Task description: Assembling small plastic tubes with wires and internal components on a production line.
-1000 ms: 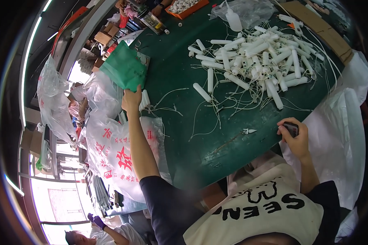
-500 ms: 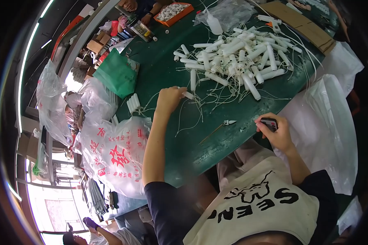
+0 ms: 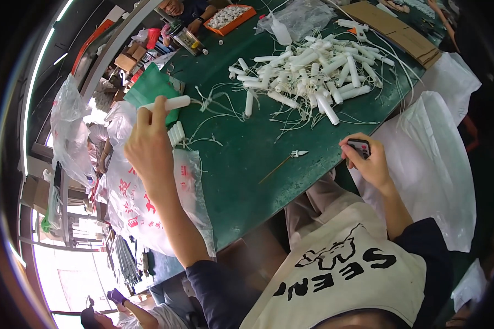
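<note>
Between the fingers of my left hand (image 3: 151, 148), raised at the table's left side, is a white tube (image 3: 177, 102) with thin pale wires trailing to the right. My right hand (image 3: 374, 165), near the table's front edge, grips a small black remote control (image 3: 359, 147) with reddish buttons. Across the far middle lies a heap of white wired tubes (image 3: 318, 71). Several more white tubes (image 3: 175, 133) lie side by side beyond my left forearm. Between my hands, a thin brown stick with a white pointed end (image 3: 298, 154) rests on the green tabletop (image 3: 236, 192).
A green bag (image 3: 153, 90) and a printed plastic bag (image 3: 189, 192) line the left side. Farther back are a white squeeze bottle (image 3: 281, 33), an orange tray (image 3: 230, 17) of small white parts and cardboard (image 3: 395, 33). White sacking (image 3: 422, 159) hangs at the right. Other people sit nearby.
My left hand has moved left and up from the tabletop, carrying the white tube with its wires. My right hand keeps the remote control in nearly the same place.
</note>
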Demonstrator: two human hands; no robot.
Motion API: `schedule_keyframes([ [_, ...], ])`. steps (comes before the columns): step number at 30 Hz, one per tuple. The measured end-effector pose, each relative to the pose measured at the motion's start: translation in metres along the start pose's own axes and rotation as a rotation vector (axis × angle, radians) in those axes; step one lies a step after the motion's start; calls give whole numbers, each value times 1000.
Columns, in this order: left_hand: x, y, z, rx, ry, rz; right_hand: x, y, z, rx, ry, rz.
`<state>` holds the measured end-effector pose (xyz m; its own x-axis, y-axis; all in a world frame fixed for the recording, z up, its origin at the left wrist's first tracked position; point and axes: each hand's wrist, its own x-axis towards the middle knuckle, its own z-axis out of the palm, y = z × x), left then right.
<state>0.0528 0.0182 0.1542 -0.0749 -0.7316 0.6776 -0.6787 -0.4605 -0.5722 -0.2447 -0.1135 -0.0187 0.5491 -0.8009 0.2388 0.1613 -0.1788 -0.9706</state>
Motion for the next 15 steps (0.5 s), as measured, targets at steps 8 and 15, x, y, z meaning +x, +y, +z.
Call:
schedule_keyframes([
  [8,-32,37,46,-416,-380,157,-7,0,4,-23,-44,44],
  [15,-19,25,23,-198,-288,23,-10,-3,-1,-37,-15,20],
])
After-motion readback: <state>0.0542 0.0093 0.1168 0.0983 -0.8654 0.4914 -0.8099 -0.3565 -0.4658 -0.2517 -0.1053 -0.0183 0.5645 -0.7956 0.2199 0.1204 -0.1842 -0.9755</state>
